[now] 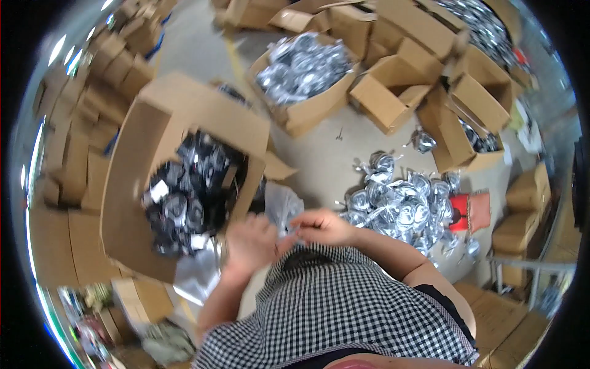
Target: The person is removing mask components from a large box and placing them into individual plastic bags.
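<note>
Close in front of my checked garment, my two hands almost meet. My right hand is closed in a pinch at the lower end of a clear plastic bag. Motion smears the fingers of my left hand, which is beside that bag and the near edge of a large open carton. Inside the carton lie several black items in dark wrapping, some with white labels. Another sheet of clear plastic hangs over the carton's near corner, by my left wrist. The bag's contents cannot be made out.
On the floor to the right is a heap of silvery bagged round items, with a red packet beside it. A carton of similar bagged items stands ahead. Open cartons fill the far right; stacked boxes line the left.
</note>
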{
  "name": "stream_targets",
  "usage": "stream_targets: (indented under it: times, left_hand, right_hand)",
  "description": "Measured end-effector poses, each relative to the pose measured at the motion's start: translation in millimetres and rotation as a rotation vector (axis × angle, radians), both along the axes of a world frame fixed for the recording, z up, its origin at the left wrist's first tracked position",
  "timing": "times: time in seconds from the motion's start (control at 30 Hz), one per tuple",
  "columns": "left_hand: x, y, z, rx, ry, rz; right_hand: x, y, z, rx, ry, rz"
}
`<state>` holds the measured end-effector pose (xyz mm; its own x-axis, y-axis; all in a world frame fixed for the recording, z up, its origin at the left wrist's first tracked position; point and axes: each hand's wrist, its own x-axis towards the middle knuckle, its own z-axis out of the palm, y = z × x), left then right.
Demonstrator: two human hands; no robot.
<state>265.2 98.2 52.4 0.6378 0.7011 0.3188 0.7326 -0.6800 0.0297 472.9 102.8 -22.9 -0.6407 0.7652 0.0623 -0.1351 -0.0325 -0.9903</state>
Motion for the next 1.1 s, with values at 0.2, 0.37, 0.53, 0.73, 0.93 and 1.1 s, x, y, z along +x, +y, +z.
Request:
stream_targets:
  times: [0.2,0.37,0.53,0.73,0.93,1.1]
  left_hand:
    - [-87.9,34.4,-117.4,-0.431,-0.083,0.728]
    - [-71.9,-58.1,-178.0,-0.892,-1.057,0.675]
    - [-161.2,-152.4,-210.7,0.034,-1.069,1.483]
    - [-272.8,-241.3,-223.6,-0.365,-1.603,2.203]
    - [-278.7,-249.6,-221.2,-0.11,-1.929,1.795]
    - [-297.1,-279.2,-205.7,-0.533,-1.803,1.699]
  right_hand:
    - [28.8,27.9,-53.8,-0.432,0.053,-0.306]
    - [64.3,32.8,-120.8,-0.59,-0.28,-0.463]
    - [145.9,13.4,-269.0,-0.876,-0.483,-0.337]
    - [204.2,-0.5,-335.6,-0.873,-0.89,-0.483]
    - [119.2,48.9,-283.5,-0.67,-0.926,-0.103]
    - [-37.8,78.9,-187.5,0.001,-0.888,0.252]
